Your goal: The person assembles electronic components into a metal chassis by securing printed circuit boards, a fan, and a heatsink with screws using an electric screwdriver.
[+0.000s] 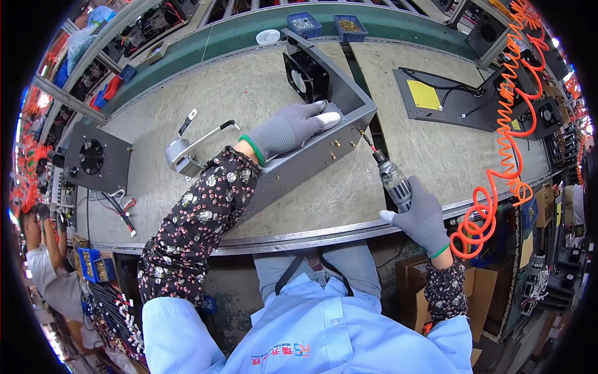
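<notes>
A dark grey metal case (280,177) lies slantwise across the bench in front of me, a black fan (306,76) fixed at its far end. My left hand (296,129), in a grey glove with white fingertips, is closed over the case's upper edge. In my right hand (418,215), also gloved, is a power screwdriver (393,181), its thin bit pointing up and left. The bit's tip meets or nearly meets a small brass-coloured screw at the case's right end; contact is hard to tell. More brass-coloured screws (334,144) stand out from the same side.
Left of my arm are a silver bracketed coil part (180,153) and another grey fan case (99,156). Blue bins (303,25) of small hardware stand at the back. To the right lie a grey panel (448,109) and an orange coiled hose (492,199). A co-worker (53,268) is far left.
</notes>
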The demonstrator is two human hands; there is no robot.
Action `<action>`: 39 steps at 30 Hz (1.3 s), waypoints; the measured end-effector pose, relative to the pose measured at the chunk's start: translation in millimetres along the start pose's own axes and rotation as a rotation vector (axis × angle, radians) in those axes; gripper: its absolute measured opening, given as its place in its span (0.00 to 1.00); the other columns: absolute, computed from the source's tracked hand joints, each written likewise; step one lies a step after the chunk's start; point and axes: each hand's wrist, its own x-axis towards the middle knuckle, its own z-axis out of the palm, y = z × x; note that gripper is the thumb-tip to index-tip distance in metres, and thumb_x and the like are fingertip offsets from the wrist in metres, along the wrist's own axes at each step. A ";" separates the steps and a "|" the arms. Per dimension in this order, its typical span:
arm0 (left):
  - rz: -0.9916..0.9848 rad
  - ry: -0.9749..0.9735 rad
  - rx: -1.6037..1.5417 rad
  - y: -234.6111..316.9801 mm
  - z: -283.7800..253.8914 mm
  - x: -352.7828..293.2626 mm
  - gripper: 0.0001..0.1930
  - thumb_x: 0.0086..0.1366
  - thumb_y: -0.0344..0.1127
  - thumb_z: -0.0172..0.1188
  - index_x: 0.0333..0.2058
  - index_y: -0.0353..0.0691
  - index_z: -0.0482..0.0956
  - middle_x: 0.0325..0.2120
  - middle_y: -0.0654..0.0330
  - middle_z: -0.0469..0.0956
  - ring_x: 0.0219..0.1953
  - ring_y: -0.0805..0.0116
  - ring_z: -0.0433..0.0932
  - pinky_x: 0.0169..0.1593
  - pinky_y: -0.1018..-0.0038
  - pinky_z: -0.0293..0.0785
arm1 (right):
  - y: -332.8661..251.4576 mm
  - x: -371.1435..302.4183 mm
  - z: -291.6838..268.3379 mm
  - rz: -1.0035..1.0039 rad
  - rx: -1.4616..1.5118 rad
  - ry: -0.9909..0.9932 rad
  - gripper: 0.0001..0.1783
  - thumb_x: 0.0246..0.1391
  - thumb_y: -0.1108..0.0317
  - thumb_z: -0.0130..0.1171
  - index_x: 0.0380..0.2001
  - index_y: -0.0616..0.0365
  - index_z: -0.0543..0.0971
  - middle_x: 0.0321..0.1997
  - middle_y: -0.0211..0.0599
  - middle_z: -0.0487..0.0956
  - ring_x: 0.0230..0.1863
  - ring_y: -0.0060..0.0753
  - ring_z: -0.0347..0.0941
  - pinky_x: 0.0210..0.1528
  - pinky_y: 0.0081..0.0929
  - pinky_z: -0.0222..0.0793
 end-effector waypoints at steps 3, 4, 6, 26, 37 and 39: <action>-0.011 -0.006 0.011 -2.6 2.1 2.5 0.33 0.65 0.55 0.47 0.59 0.33 0.63 0.51 0.45 0.72 0.50 0.60 0.72 0.55 0.73 0.64 | 2.9 2.1 -7.2 -0.020 -0.185 0.034 0.38 0.35 0.45 0.69 0.43 0.59 0.66 0.26 0.44 0.76 0.29 0.49 0.76 0.33 0.40 0.70; -0.027 -0.008 0.010 -2.0 3.0 2.9 0.34 0.64 0.56 0.47 0.59 0.33 0.63 0.51 0.45 0.72 0.52 0.58 0.72 0.56 0.73 0.63 | 6.9 2.9 -10.5 -0.078 -0.046 -0.026 0.37 0.36 0.47 0.69 0.43 0.60 0.67 0.25 0.42 0.75 0.27 0.45 0.75 0.33 0.39 0.70; -0.036 0.000 0.022 1.2 2.9 1.4 0.34 0.64 0.57 0.47 0.59 0.33 0.63 0.51 0.44 0.71 0.53 0.56 0.71 0.56 0.72 0.63 | 13.0 4.8 -12.9 -0.136 0.081 -0.087 0.36 0.38 0.48 0.68 0.44 0.60 0.67 0.24 0.39 0.74 0.24 0.41 0.74 0.32 0.37 0.71; 0.060 0.069 0.129 -12.0 8.6 10.0 0.33 0.64 0.54 0.46 0.60 0.34 0.61 0.47 0.42 0.74 0.48 0.50 0.74 0.53 0.68 0.66 | 17.4 -15.2 6.3 -0.105 0.154 -0.178 0.37 0.31 0.46 0.73 0.37 0.60 0.68 0.27 0.40 0.74 0.29 0.39 0.72 0.34 0.34 0.67; -0.029 0.001 0.077 -0.9 2.0 3.0 0.36 0.60 0.56 0.46 0.58 0.31 0.63 0.52 0.43 0.70 0.54 0.49 0.70 0.57 0.66 0.64 | 10.0 1.7 49.0 -0.079 0.203 -0.185 0.36 0.33 0.48 0.72 0.39 0.60 0.70 0.27 0.39 0.75 0.29 0.37 0.73 0.35 0.33 0.68; -0.016 0.009 0.086 -3.9 3.7 4.9 0.36 0.60 0.57 0.46 0.58 0.31 0.63 0.52 0.42 0.70 0.54 0.49 0.70 0.57 0.66 0.64 | 10.2 3.8 50.9 -0.091 0.218 -0.186 0.35 0.33 0.48 0.72 0.39 0.60 0.70 0.27 0.39 0.75 0.29 0.37 0.73 0.34 0.33 0.68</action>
